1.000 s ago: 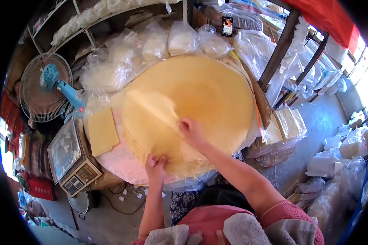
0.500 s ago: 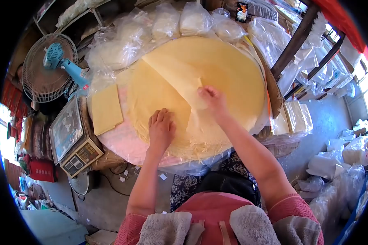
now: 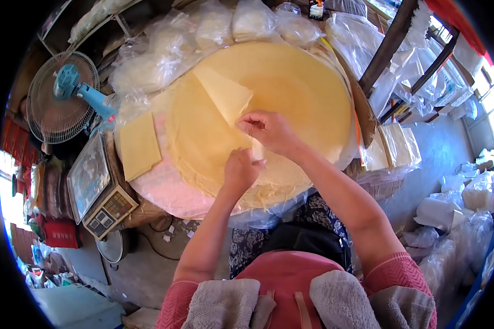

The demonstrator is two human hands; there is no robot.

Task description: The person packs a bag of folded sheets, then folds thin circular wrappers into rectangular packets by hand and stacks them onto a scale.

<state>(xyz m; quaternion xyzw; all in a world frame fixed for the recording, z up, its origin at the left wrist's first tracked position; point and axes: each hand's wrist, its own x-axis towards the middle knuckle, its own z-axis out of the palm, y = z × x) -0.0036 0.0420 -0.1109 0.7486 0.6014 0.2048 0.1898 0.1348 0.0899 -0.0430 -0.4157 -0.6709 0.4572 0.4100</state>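
Cluttered workshop, round stack of thin sheets [image 3: 296, 93], bagged goods [image 3: 253, 22], weighing scale [image 3: 89, 178], fan [image 3: 67, 82]

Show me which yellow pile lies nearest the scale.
The small straight-edged pile, right beside the scale; the big round pile lies farther from it.

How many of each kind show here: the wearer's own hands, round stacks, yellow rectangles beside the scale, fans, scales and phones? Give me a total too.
Hands: 2, left hand and right hand
Round stack: 1
Yellow rectangle: 1
Fan: 1
Scale: 1
Phone, partly cut off: 1
Total: 7
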